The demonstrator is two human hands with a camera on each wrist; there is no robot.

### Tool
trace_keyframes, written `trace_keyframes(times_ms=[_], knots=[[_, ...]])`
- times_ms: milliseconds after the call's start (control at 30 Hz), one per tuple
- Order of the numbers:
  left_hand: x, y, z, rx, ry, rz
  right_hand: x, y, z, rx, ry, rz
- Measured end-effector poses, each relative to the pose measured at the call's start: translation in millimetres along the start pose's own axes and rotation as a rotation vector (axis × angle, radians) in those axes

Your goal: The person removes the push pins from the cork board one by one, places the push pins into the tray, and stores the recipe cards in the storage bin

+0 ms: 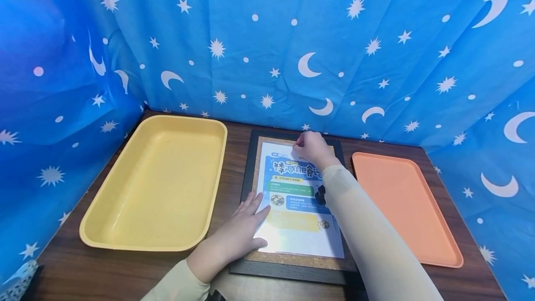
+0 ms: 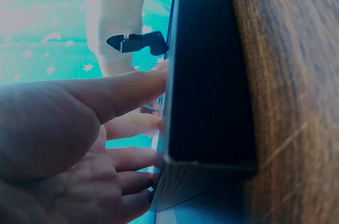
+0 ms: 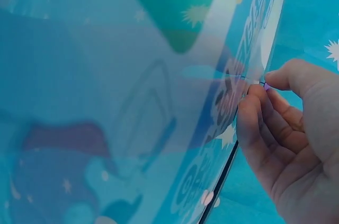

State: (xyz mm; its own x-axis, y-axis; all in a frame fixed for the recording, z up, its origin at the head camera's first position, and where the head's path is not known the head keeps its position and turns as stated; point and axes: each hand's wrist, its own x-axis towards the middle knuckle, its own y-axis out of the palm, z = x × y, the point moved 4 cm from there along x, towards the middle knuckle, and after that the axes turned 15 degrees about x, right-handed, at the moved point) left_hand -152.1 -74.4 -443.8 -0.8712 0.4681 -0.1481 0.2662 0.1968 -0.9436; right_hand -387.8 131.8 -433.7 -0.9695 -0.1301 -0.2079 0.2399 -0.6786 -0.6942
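Observation:
A glossy printed sheet [image 1: 298,219] with blue, green and yellow blocks lies on a cork board [image 1: 294,258] with a black frame [image 1: 288,271]. Near the sheet's top edge, my right hand [image 1: 314,148] pinches a tiny purple push pin [image 3: 266,86] between thumb and fingers. Its point is at the sheet's surface; how deep it goes I cannot tell. My left hand [image 1: 236,233] rests with spread fingers on the sheet's lower left edge. In the left wrist view, the left fingers [image 2: 132,158] extend over the side of the black frame.
Left of the board stands a deep yellow tray [image 1: 152,247]. A shallow orange tray [image 1: 407,199] lies to the right, partly behind my right sleeve [image 1: 372,226]. A blue curtain [image 1: 267,50] with stars and moons closes off the back and sides of the brown table [image 1: 67,264].

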Motion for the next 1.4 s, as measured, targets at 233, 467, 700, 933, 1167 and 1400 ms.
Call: trace_keyframes(times_ms=[233, 467, 700, 933, 1167, 1400], knots=[[-0.3, 0.0, 0.0, 0.003, 0.004, -0.005, -1.9, -0.9, 0.7, -0.005, -0.016, -0.023], [-0.4, -0.2, 0.7, 0.004, 0.017, -0.012, -3.0, -3.3, 3.5, -0.005, -0.083, -0.075], [-1.1, -1.5, -0.6, 0.01, 0.028, -0.016, -7.7, -5.9, 3.1, 0.076, -0.074, -0.075], [-2.3, -0.8, -1.5, 0.016, 0.023, -0.005, -14.5, -11.1, 0.9, 0.12, -0.053, -0.076], [-2.6, 1.1, -1.5, 0.005, 0.015, 0.002, -25.5, -19.2, 0.5, 0.075, -0.069, -0.122], [-4.0, -2.0, -1.9, -0.013, 0.029, -0.01, -37.1, -29.4, -1.8, 0.054, -0.052, -0.159]])
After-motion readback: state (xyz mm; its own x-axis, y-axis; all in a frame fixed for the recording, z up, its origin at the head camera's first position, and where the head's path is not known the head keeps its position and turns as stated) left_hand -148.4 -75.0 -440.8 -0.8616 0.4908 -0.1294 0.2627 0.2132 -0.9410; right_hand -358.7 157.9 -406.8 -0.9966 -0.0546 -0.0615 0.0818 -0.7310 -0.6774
